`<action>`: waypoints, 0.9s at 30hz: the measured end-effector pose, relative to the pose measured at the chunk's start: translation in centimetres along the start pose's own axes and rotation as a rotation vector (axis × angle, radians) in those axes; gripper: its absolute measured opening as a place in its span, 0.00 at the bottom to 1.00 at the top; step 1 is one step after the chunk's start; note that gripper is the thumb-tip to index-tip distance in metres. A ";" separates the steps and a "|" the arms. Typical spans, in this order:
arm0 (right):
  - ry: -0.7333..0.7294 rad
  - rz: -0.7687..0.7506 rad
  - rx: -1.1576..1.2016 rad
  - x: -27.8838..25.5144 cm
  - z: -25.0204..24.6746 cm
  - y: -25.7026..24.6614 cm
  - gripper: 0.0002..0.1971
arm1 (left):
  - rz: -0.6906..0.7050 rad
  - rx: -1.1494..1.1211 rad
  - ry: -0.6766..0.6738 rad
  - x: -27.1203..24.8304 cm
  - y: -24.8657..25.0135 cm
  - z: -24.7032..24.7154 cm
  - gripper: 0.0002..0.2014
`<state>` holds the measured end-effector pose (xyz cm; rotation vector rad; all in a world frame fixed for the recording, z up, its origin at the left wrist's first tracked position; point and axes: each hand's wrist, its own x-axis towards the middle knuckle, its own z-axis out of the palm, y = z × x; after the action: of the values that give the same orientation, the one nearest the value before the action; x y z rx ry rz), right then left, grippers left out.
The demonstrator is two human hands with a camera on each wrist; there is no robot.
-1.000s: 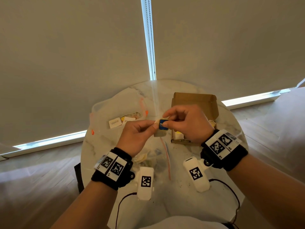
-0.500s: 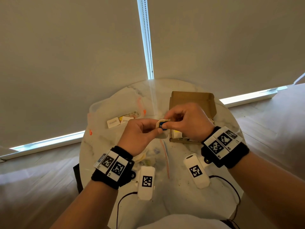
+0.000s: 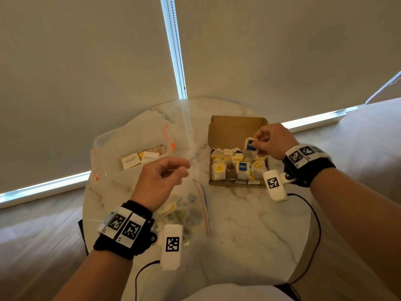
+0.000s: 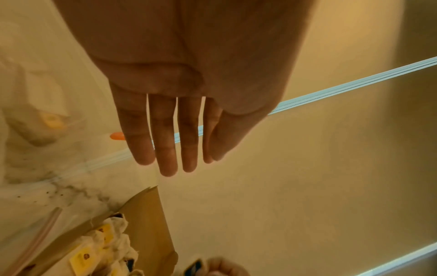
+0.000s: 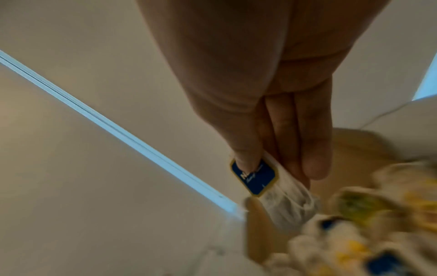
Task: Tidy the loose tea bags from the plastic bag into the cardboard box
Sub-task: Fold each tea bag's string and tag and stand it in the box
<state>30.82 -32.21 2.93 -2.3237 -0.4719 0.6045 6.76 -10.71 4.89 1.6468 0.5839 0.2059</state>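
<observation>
From the head view, the right hand (image 3: pixel 271 142) had carried the tea bag (image 3: pixel 250 147) away from the left hand (image 3: pixel 161 177) to above the far right of the cardboard box (image 3: pixel 236 127); placing looked next. The plastic bag (image 3: pixel 186 205) lay near left.

Left wrist view: fingers (image 4: pixel 165 140) straight, holding nothing.

Right wrist view: thumb and fingers (image 5: pixel 314 149) pinched the bag's blue tag (image 5: pixel 254 177), the bag's long axis hanging toward the box.

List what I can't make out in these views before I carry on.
- Contents of the plastic bag: head view, hidden partly by the left hand and wrist.
- Printed tag on the tea bag: right wrist view, thumb of the right hand covers it.
- Cardboard box contents: right wrist view, motion-blurred.
</observation>
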 end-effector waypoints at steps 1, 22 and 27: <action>-0.005 0.060 -0.056 0.5 0.6 1.4 0.04 | -0.014 -0.004 0.002 0.0 -0.3 -0.1 0.09; -0.186 -0.071 -0.162 -1.9 11.2 0.1 0.30 | -0.296 0.457 0.309 -1.5 -7.7 -9.0 0.15; -0.431 0.154 0.159 -3.5 16.4 -3.2 0.20 | -0.551 0.498 0.116 -1.1 -11.4 -8.5 0.37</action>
<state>18.59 -23.04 -4.72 -2.0891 -0.4215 1.1852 -0.93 -3.17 -4.51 1.8787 1.2241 -0.2715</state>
